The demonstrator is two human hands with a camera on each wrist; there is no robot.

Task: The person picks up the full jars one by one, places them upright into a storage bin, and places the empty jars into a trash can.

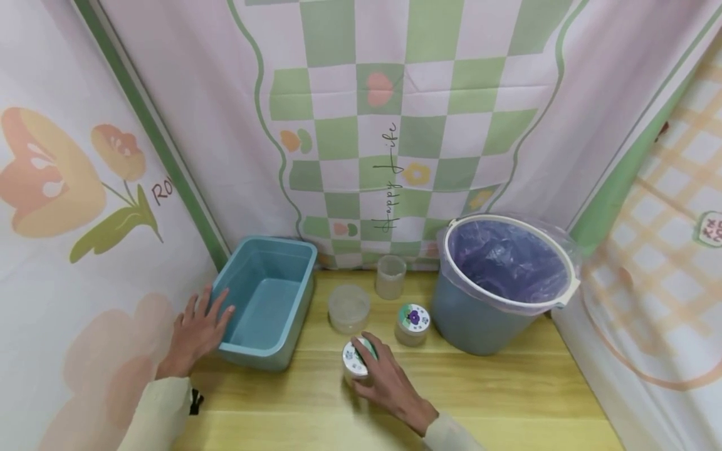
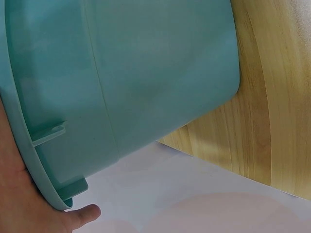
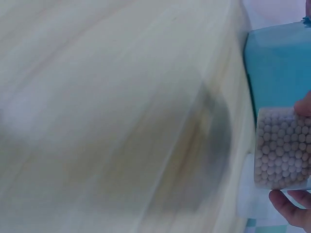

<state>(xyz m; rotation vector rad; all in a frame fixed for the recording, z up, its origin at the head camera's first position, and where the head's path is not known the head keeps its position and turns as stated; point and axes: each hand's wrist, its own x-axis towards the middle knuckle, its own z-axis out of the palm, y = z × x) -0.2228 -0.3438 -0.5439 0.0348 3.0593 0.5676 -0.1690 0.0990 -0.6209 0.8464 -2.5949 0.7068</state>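
Note:
My right hand [image 1: 389, 379] grips a small round clear jar [image 3: 282, 150] from above, thumb on one side and fingers on the other. Its white lid [image 1: 351, 362] has a printed flower pattern. Through the jar's side, the right wrist view shows many small, pale, round shapes packed together. My left hand [image 1: 200, 332] rests on the near-left rim of a blue-green plastic basin [image 1: 296, 307], fingers extended over the edge. In the left wrist view, the palm lies along the basin's rim and the thumb sticks out below.
A second jar with a purple-flower lid [image 1: 413, 318] stands right of the held one. Behind are a wide clear container [image 1: 348, 308] and a taller clear one [image 1: 391, 277]. A blue bucket [image 1: 479, 326] with a purple bag liner stands at right on the wooden table [image 1: 496, 401]. Printed curtains [image 1: 333, 138] surround it.

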